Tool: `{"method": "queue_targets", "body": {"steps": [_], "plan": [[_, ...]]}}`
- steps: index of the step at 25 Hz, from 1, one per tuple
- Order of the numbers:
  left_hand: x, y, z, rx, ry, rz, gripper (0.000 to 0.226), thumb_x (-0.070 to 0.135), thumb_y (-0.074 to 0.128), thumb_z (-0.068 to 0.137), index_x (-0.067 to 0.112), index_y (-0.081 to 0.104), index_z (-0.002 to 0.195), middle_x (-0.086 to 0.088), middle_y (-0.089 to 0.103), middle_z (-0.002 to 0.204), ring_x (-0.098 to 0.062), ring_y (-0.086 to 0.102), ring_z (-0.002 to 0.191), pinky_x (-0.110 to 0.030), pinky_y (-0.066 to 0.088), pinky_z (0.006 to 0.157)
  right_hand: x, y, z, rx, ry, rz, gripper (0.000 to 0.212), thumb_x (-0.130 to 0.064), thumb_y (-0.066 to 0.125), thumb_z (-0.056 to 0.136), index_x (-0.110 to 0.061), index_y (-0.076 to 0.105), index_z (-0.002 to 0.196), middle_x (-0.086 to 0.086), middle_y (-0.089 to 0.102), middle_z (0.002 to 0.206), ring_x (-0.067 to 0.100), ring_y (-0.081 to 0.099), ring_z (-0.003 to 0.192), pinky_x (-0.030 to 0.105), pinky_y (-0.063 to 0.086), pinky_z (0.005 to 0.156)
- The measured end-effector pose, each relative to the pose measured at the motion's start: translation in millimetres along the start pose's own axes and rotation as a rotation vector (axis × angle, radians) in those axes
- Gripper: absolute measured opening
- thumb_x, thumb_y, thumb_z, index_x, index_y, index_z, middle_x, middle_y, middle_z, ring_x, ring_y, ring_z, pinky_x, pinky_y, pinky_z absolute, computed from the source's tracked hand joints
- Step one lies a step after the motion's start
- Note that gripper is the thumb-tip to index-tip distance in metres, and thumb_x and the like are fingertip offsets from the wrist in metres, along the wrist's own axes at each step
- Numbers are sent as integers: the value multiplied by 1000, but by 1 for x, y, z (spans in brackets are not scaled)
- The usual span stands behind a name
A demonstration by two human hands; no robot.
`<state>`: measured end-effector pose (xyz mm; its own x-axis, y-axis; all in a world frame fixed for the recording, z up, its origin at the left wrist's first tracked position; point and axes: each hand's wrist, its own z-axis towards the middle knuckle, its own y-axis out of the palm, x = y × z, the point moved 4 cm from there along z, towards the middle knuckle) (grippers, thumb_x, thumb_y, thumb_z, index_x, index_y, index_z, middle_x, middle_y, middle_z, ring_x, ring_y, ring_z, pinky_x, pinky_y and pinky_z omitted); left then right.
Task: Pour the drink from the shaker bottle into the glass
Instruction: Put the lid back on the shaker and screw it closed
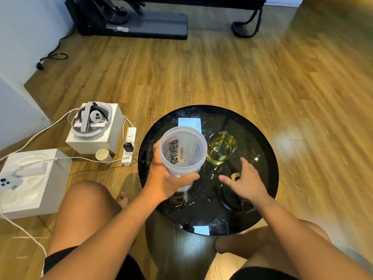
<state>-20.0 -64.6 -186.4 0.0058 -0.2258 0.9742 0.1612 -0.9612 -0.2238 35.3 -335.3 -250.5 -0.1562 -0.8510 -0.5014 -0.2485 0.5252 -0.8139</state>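
Observation:
A translucent shaker bottle (pixel 182 152) with black lettering stands upright and lidless; I see down into it and it looks nearly empty. My left hand (pixel 161 176) is wrapped around its lower half. Just right of it, a short glass (pixel 221 148) holds yellow-green liquid on the round black table (pixel 262 142). My right hand (pixel 245 180) hovers with fingers spread in front of the glass, apart from it, over a small round yellowish object (pixel 235 176) and a dark lid (pixel 232 197) lying on the table.
A light blue paper strip (pixel 189 123) lies behind the bottle. On the wooden floor to the left are two white boxes (pixel 94 128) with headset gear, a paper cup (pixel 103 155), a power strip (pixel 129 144) and cables. My knees flank the table.

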Motion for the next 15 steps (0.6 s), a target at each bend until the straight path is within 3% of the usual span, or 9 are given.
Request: {"method": "queue_targets", "body": {"steps": [4, 8, 11, 15], "plan": [[1, -1, -1, -8, 29, -10, 118, 49, 89, 48, 23, 28, 146, 1, 48, 140, -8, 48, 132, -28, 45, 108, 8, 8, -21, -43, -2, -314, 119, -85, 55, 63, -17, 14, 152, 9, 29, 155, 32, 27, 140, 49, 38, 105], [1, 0, 0, 5, 48, -14, 113, 48, 89, 51, 27, 29, 143, 1, 48, 140, -8, 48, 133, -26, 43, 106, 12, 12, -36, 9, 21, -348, 122, -89, 51, 60, -23, 7, 153, 7, 30, 153, 33, 32, 135, 48, 40, 101], [-2, -1, 0, 7, 54, -13, 115, 46, 91, 51, 20, 31, 146, -3, 48, 142, -15, 48, 135, -38, 45, 111, 8, 3, -45, 23, 3, -233, 117, -78, 65, 62, -22, 15, 152, 7, 38, 150, 33, 37, 132, 43, 41, 101], [2, -1, -1, 21, 72, 19, 117, 48, 92, 51, 15, 33, 147, 0, 51, 142, -15, 50, 134, -41, 46, 112, -38, -65, -54, 303, -130, 124, 105, -72, 69, 58, -26, 32, 144, 4, 55, 135, 26, 52, 120, 33, 42, 93]]}}
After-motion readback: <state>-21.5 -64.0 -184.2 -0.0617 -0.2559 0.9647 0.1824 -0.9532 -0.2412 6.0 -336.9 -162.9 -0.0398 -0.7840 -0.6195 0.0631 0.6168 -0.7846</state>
